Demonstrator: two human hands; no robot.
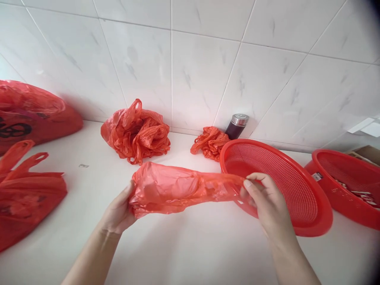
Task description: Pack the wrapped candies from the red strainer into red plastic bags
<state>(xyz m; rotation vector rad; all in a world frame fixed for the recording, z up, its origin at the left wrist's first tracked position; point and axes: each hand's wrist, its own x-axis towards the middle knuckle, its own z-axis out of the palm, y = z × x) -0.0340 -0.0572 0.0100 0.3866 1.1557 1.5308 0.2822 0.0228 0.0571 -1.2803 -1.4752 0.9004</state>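
At the centre of the frame, a thin, crinkled, translucent red bag point(178, 188) is stretched sideways: the left hand point(120, 209) grips its wide end, and the right hand point(265, 198) pinches its narrow end. At right, the perforated oval basket point(291, 190) looks bare inside; at the far right edge, the second basket point(344, 186) holds small pale and dark pieces, too small to identify. Beyond, crumpled heaps of red plastic, a large one point(136, 134) and a small one point(210, 143), lie near the tiled wall point(204, 59), by a dark metal-capped flask point(236, 126).
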